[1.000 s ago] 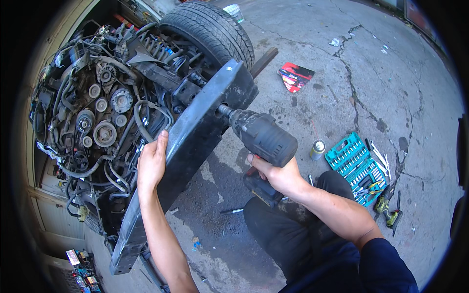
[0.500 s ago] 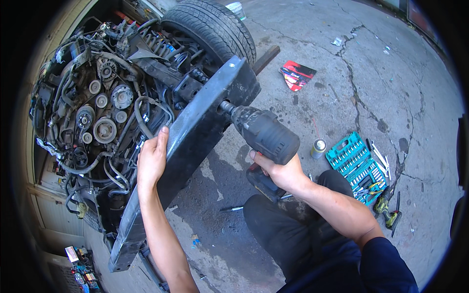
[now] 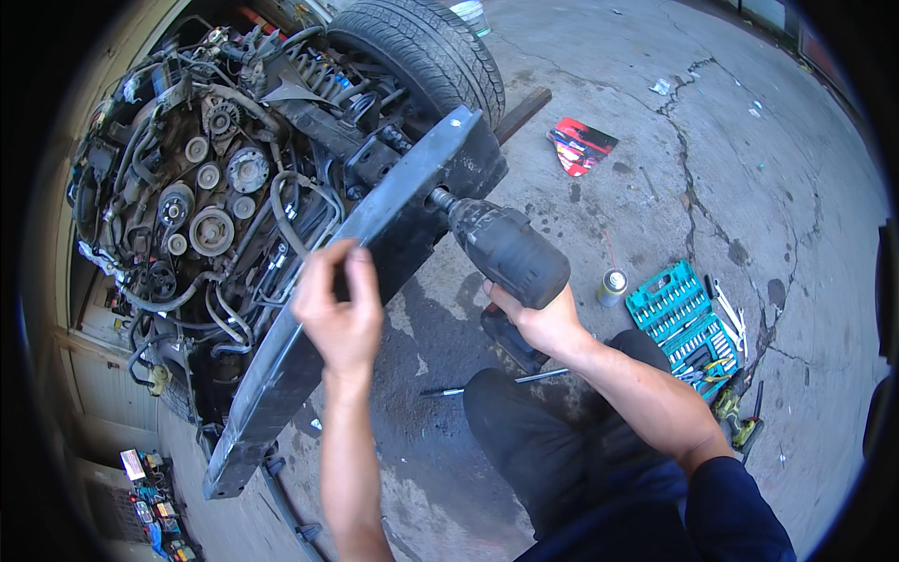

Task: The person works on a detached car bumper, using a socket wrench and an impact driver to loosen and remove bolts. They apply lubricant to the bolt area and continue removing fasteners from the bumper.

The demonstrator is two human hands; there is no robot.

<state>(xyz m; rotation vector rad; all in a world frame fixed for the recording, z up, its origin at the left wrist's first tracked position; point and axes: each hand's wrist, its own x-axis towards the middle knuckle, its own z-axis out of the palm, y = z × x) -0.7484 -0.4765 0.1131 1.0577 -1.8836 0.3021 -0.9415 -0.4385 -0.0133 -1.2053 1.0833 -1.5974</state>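
A black bumper beam (image 3: pixel 309 361) slants across the front of a vehicle with its engine (image 3: pixel 201 187) laid bare. My right hand (image 3: pixel 548 318) is wrapped round the grip of a dark cordless impact wrench (image 3: pixel 515 258). The wrench's socket (image 3: pixel 440 199) enters a hole in the beam's face near its upper end. My left hand (image 3: pixel 342 304) hovers over the middle of the beam, fingers loosely curled, a gap between thumb and forefinger. It is slightly blurred, and I see nothing in it.
A tire (image 3: pixel 431 56) stands beyond the beam. On the cracked concrete to the right are a red-and-black piece (image 3: pixel 581 147), a spray can (image 3: pixel 612 286), a teal socket set (image 3: pixel 670 304), wrenches (image 3: pixel 730 309) and a green power tool (image 3: pixel 735 412). A metal bar (image 3: pixel 449 391) lies by my knee.
My left hand has come off the beam's upper edge and moved right, its fingers curling. The impact wrench stays at the same hole in my right hand. The whole view has shifted slightly.
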